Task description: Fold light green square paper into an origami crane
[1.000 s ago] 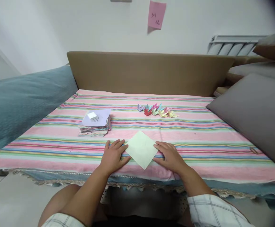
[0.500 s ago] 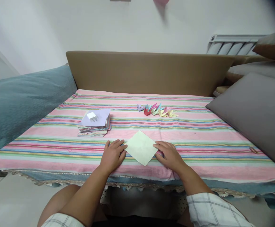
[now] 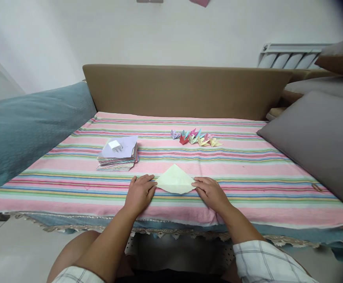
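A pale green square of paper (image 3: 175, 181) lies corner-on upon the striped cloth (image 3: 248, 173), its near half raised off the cloth and folding toward the far corner. My left hand (image 3: 140, 192) holds the paper's left corner with its fingertips. My right hand (image 3: 211, 192) holds the right corner the same way. Both hands rest on the cloth near its front edge.
A stack of coloured paper sheets (image 3: 116, 159) with a white plug adapter (image 3: 115, 146) on top sits to the back left. Several small folded paper cranes (image 3: 195, 138) lie further back. A grey cushion (image 3: 321, 137) is on the right and a teal blanket (image 3: 26, 125) on the left.
The paper lay flat as a full diamond; now its near corner has lifted and moved toward the far corner. Both hands stayed at the side corners.
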Tool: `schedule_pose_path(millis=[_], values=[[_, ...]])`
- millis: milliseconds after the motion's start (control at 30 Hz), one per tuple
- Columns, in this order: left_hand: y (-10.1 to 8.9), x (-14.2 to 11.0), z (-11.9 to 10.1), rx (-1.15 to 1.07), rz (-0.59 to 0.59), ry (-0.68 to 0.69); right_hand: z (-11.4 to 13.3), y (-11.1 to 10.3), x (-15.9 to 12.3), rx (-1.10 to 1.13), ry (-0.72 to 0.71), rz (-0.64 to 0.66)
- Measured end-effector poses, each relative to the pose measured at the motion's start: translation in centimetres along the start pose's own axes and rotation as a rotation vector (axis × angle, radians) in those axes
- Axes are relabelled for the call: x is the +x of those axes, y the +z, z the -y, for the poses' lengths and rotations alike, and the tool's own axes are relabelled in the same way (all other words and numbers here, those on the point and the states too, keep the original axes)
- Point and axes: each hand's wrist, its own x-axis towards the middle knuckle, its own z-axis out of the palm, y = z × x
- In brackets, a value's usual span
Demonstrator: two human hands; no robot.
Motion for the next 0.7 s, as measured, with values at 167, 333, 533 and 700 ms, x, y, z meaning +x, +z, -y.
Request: schedule_pose_path(millis=[167, 333, 533, 700], values=[[-0.2, 0.2, 0.0, -0.038, 0.004, -0.039, 0.4, -0.5, 0.1, 0.040, 0.044, 0.029], [-0.4, 0.5, 0.1, -0.075, -0.001, -0.077, 1.0, -1.0, 0.6, 0.061, 0.134, 0.075], [-0.5, 0.8, 0.1, -0.084, -0.012, -0.098, 1.2, -1.3, 0.7, 0.094, 0.168, 0.065], [-0.6, 0.8, -0.3, -0.074, -0.019, -0.109, 1.5, -1.3, 0.7, 0.096, 0.219, 0.073]])
